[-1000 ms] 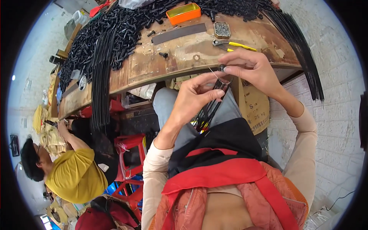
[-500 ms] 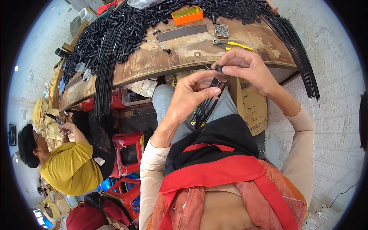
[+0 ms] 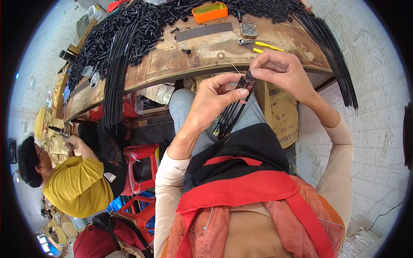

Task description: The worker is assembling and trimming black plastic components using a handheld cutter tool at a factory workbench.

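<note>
My left hand (image 3: 219, 99) is closed round a bunch of thin black rods (image 3: 232, 115), umbrella-rib-like, which hang down over my lap. A fine wire (image 3: 235, 68) sticks up beside its index finger. My right hand (image 3: 279, 73) pinches a small black cylindrical piece (image 3: 251, 75) between thumb and fingertips, right at the top ends of the rods. Whether the piece touches every rod I cannot tell, since my fingers hide part of it. Beyond my right hand, yellow-handled pliers (image 3: 269, 46) lie on the wooden bench (image 3: 206, 60).
A heap of black tubular parts (image 3: 146, 26) covers the back and left of the bench. Bundles of black rods (image 3: 115, 81) overhang its edge. An orange tin (image 3: 210, 13), a small tin of metal bits (image 3: 248, 29) and a dark strip (image 3: 204, 32) lie there. Another person (image 3: 77, 185) sits at left.
My right hand has brought the black piece down onto the rod ends. The wire loop seen round the rods earlier is now mostly hidden, and the rods sit closer together.
</note>
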The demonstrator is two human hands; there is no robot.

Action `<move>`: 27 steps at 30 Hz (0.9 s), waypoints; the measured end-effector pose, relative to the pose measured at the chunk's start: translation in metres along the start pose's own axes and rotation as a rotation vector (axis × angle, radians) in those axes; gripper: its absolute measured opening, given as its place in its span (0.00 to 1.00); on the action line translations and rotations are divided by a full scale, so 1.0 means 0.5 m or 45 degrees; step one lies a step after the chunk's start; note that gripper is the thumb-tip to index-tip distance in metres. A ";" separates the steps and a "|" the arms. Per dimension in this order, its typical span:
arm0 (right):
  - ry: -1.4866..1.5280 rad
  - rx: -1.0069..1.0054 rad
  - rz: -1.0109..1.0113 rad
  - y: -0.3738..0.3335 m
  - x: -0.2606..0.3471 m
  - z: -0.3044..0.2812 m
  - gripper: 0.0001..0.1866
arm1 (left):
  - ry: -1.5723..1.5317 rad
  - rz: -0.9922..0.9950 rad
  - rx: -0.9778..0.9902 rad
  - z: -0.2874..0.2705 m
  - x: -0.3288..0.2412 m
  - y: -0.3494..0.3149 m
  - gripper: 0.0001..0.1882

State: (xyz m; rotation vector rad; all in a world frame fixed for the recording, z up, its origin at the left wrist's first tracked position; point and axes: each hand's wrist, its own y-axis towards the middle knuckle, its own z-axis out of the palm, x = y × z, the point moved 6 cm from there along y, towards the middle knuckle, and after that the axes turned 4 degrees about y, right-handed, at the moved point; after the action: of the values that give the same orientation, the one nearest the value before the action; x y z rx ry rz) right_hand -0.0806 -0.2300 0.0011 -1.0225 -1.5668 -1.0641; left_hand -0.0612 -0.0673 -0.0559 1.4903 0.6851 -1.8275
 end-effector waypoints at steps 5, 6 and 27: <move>-0.062 0.051 -0.068 0.000 0.008 0.001 0.04 | -0.006 0.020 0.000 0.008 -0.001 0.001 0.15; -0.051 0.061 -0.053 0.001 0.005 -0.001 0.04 | -0.011 0.030 -0.009 0.009 -0.001 0.000 0.14; 0.366 0.048 -0.203 -0.035 -0.032 -0.057 0.13 | -0.194 -0.007 0.038 0.067 0.011 0.033 0.09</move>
State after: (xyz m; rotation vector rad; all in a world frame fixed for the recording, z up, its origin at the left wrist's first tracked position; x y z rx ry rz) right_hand -0.0868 -0.2640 -0.0125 -0.6921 -1.4431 -1.2268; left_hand -0.0701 -0.1039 -0.0540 1.3521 0.5909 -1.9400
